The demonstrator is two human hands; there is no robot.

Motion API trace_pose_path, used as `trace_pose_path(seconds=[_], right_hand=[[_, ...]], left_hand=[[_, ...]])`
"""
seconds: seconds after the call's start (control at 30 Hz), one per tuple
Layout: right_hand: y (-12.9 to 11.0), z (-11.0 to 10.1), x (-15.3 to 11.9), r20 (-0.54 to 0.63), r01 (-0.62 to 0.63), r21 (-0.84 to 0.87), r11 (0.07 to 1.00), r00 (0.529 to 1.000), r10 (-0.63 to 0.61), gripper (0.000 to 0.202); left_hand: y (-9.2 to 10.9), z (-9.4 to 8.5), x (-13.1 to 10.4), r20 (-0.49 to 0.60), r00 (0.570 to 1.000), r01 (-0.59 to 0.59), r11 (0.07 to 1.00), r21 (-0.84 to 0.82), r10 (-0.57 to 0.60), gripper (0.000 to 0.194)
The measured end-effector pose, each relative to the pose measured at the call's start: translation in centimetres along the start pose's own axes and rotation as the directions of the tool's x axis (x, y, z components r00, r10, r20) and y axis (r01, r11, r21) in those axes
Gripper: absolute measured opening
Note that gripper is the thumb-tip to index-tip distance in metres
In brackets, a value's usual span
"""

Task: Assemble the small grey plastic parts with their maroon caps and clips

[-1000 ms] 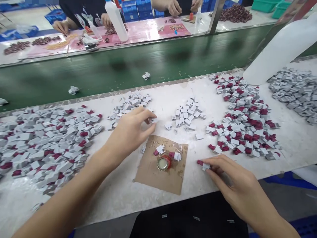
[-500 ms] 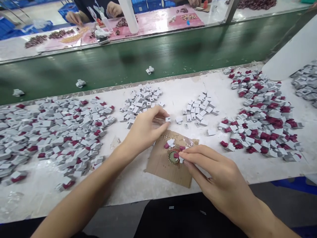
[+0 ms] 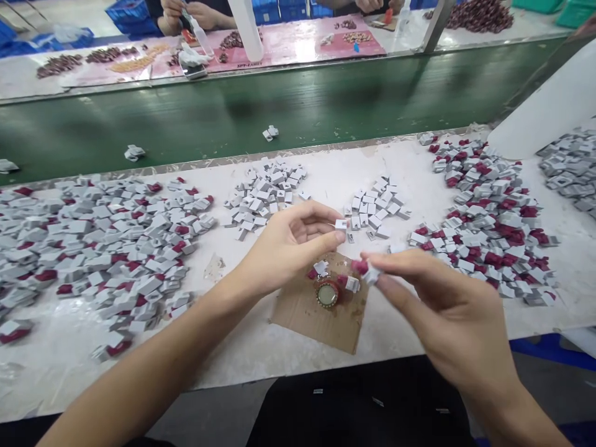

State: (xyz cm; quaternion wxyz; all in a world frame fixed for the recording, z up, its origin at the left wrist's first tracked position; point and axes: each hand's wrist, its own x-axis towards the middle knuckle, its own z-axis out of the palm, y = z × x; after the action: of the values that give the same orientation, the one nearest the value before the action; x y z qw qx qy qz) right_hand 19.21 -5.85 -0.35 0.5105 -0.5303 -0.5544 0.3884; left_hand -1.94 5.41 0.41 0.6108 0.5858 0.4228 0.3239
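Between thumb and forefinger, my left hand [image 3: 298,239] pinches a small light-grey plastic block [image 3: 341,225] with a dark notch. My right hand [image 3: 433,298] holds a grey-and-maroon plastic piece [image 3: 367,271], its maroon end pointing left; motion blurs it a little. Below and between the hands lies a piece of brown cardboard [image 3: 311,320]. A bottle cap [image 3: 327,294] with a crimped rim sits on it, holding something pale I cannot make out. Beside the cap rest two more grey-and-maroon pieces, one upper left [image 3: 320,269] and one to the right [image 3: 352,284].
Grey-and-maroon pieces are heaped at left [image 3: 125,248] and right [image 3: 493,217]. Plain grey blocks form two smaller piles [image 3: 265,189] [image 3: 379,208]. Behind runs a green conveyor belt [image 3: 186,118] carrying several pieces. Across it, other people's hands [image 3: 190,13] work at a pink-covered table [image 3: 298,40].
My left hand has moved right with its grey block. My right hand has lifted its grey-and-maroon piece from the bottle cap, up and to the right. Pieces on the belt have shifted left in view.
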Motion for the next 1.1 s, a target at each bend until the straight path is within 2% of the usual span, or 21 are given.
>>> trace_pose_path(seconds=[0.1, 0.2, 0.3, 0.4, 0.5, 0.6, 0.67, 0.83, 0.9, 0.97, 1.0, 1.07, 1.1], right_hand=[[0.8, -0.8, 1.3, -0.092, -0.080, 0.201, 0.976, 0.991, 0.100, 0.018], [1.7, -1.3, 2.2, -0.080, -0.134, 0.316, 0.939, 0.983, 0.167, 0.012], [2.0, -1.4, 2.4, -0.078, -0.159, 0.358, 0.920, 0.977, 0.200, 0.013], [2.2, -1.5, 2.3, -0.081, -0.168, 0.350, 0.921, 0.975, 0.208, 0.014], [2.1, -1.7, 2.2, -0.089, -0.133, 0.263, 0.956, 0.983, 0.161, 0.013], [1.6, -2.0, 2.3, -0.075, -0.071, 0.166, 0.983, 0.994, 0.085, 0.016], [1.2, -2.4, 2.5, -0.043, -0.050, 0.166, 0.985, 0.997, 0.058, 0.019], [1.0, -3.5, 4.1, -0.008, -0.099, 0.133, 0.986, 0.995, 0.100, 0.009], [1.4, -4.4, 5.7, 0.015, -0.114, 0.014, 0.993, 0.993, 0.114, 0.013], [2.0, -5.7, 8.2, -0.052, -0.090, -0.246, 0.965, 0.995, 0.080, 0.021], [2.3, -6.5, 9.8, -0.108, -0.086, -0.428, 0.900, 0.993, 0.044, 0.025], [3.0, -8.2, 13.2, -0.207, -0.130, -0.736, 0.664, 0.978, -0.038, 0.035], [3.3, -8.9, 14.9, -0.226, -0.164, -0.820, 0.548, 0.973, -0.048, 0.034]], left_hand=[[0.3, 1.3, -0.1, 0.083, 0.997, 0.014, 0.993, -0.121, -0.004, 0.025], [0.4, 2.4, 0.1, 0.142, 0.990, 0.041, 0.983, -0.178, -0.016, 0.023], [0.5, 2.8, 0.2, 0.168, 0.985, 0.063, 0.981, -0.183, -0.032, 0.022], [0.3, 2.9, 0.4, 0.179, 0.983, 0.069, 0.981, -0.182, -0.036, 0.026], [0.1, 3.0, 0.4, 0.186, 0.982, 0.047, 0.984, -0.172, -0.015, 0.025], [0.2, 3.1, 0.5, 0.182, 0.982, -0.026, 0.991, -0.128, 0.049, 0.016], [0.6, 3.2, 0.7, 0.176, 0.981, -0.074, 0.994, -0.079, 0.087, 0.010], [1.9, 3.3, 2.4, 0.212, 0.966, -0.169, 0.983, 0.071, 0.151, 0.006], [2.1, 3.1, 4.4, 0.257, 0.952, -0.216, 0.962, 0.168, 0.168, 0.007], [2.2, 2.7, 7.3, 0.247, 0.951, -0.262, 0.910, 0.321, 0.187, 0.008], [2.2, 2.3, 9.1, 0.203, 0.959, -0.266, 0.874, 0.407, 0.198, 0.008], [2.3, 1.2, 13.1, 0.044, 0.976, -0.201, 0.807, 0.556, 0.213, 0.007], [2.2, 0.5, 15.2, -0.069, 0.974, -0.137, 0.800, 0.584, 0.217, 0.009]])
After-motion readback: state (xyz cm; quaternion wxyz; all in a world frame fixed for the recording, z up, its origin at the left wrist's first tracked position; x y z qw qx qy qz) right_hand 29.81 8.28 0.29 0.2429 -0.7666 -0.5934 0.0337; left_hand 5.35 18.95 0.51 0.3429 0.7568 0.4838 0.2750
